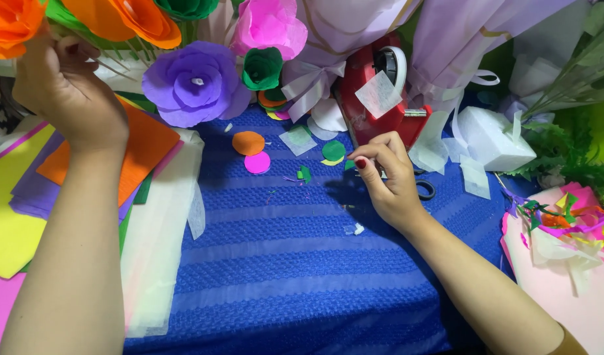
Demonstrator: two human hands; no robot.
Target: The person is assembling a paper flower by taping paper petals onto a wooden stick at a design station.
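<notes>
From the head camera, the left hand is raised at the upper left, fingers closed around the stem under an orange paper flower. The right hand rests low on the blue cloth, thumb and forefinger pinched on a small green paper scrap, just in front of the red tape dispenser. Orange, pink and green paper circles lie nearby. A white block sits right of the dispenser; stacked coloured paper sheets lie left.
</notes>
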